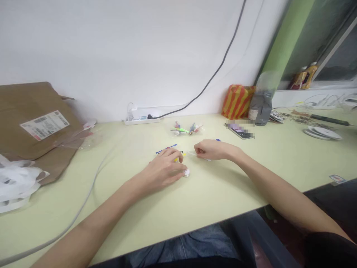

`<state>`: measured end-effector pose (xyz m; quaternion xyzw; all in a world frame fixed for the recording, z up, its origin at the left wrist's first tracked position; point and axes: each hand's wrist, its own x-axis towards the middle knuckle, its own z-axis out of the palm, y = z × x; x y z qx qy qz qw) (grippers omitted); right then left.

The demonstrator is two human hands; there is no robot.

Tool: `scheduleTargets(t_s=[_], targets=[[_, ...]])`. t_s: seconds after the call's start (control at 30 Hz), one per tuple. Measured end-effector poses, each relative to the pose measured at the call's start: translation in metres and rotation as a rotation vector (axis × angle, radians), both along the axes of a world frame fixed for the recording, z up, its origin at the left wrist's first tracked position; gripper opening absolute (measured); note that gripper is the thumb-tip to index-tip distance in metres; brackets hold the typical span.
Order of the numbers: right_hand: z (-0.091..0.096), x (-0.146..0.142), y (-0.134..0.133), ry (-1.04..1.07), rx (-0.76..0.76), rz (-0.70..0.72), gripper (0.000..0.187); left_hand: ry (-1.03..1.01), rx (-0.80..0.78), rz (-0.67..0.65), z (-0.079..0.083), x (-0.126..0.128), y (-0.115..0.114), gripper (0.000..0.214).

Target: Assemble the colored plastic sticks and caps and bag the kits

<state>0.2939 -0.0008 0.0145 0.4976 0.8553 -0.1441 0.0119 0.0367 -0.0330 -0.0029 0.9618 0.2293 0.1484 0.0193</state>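
My left hand (164,169) rests palm down on the pale yellow table (212,193), fingers curled over small parts, among them a yellow piece (176,159) and a white lump (186,172) by the fingertips. A thin blue stick (166,149) lies just beyond it. My right hand (212,150) lies a little to the right, its fingers pinched together around something too small to name. Between the two hands is a short gap.
A clear bag of small coloured parts (186,129) lies behind the hands. A white power strip (141,119) with a black cable sits by the wall. Cardboard (36,123) and white plastic are at the left; a phone (241,131), striped bag (237,100) and grey pouch (260,106) at the right.
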Motion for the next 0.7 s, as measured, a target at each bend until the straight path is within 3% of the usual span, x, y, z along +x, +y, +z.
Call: scheduleTargets(t_s=[0.2,0.3,0.4,0.47,0.57,0.7], targets=[[0.007,-0.011,-0.009,-0.024,0.159,-0.032,0.004,-0.043,0.04,0.016,-0.008,-0.001,0.007,0.012],[0.01,-0.011,-0.01,0.132,0.248,-0.109,0.007,-0.072,0.087,0.058,-0.01,-0.002,0.009,0.016],[0.008,-0.017,-0.015,0.391,0.33,-0.064,0.009,-0.17,0.168,0.136,-0.008,-0.003,0.01,0.034],[0.004,-0.025,-0.02,0.539,0.314,0.042,0.009,-0.216,0.219,0.185,-0.005,-0.004,0.01,0.039],[-0.004,-0.037,-0.026,0.628,0.24,0.199,0.01,-0.208,0.239,0.208,-0.003,-0.005,0.011,0.028],[-0.014,-0.042,-0.025,0.708,0.114,0.269,0.004,-0.214,0.154,0.205,-0.002,-0.007,0.013,0.014]])
